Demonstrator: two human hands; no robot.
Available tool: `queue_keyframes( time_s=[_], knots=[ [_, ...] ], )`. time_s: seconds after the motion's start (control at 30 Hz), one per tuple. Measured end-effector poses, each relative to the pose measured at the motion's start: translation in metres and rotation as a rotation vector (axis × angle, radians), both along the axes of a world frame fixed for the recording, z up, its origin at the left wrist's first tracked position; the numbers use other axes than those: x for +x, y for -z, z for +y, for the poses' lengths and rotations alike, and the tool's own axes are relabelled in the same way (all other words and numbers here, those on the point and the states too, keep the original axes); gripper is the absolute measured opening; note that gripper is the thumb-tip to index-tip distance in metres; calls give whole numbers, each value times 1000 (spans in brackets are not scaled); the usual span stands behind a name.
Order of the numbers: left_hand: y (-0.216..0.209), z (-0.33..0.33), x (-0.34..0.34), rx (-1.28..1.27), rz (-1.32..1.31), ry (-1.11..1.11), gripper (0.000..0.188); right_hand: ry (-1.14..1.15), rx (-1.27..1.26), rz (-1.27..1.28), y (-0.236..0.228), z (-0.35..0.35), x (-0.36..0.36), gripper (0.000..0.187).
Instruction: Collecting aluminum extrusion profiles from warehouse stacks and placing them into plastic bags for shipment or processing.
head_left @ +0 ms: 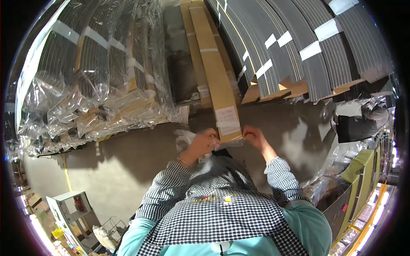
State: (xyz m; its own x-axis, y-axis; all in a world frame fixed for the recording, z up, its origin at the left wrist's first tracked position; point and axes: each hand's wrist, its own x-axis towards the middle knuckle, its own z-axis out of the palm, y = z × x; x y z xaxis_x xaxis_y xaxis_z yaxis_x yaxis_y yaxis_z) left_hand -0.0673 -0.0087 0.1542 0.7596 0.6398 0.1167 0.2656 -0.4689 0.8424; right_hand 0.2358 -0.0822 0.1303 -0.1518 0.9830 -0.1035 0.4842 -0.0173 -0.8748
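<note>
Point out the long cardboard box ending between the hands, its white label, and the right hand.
Long cardboard box (215,77): head view, middle of its upper face.
White label (228,118): head view, its middle.
Right hand (254,135): head view, middle of the hand.

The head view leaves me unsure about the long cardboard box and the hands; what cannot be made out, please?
- Head view: underside of the long cardboard box, hidden by its top.
- Head view: marks on the label, too small.
- Head view: grip of the left hand, hidden by its fingers.
- Head view: grip of the right hand, too small.
</note>
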Motion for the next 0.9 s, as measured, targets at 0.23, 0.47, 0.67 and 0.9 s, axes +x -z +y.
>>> queue_keyframes(
  time_s=[0.23,0.47,0.67,0.9],
  knots=[
    [12,51,22,-690,-142,-237,17,588,113,130,44,26,-43,10],
    [80,59,15,17,218,-184,21,527,251,-122,33,57,-53,13],
    [52,76,53,70,-33,-642,17,551,-16,-92,95,80,-30,11],
    [65,78,54,-30,-46,-786,16,546,242,18,-1,99,-43,13]
  ],
)
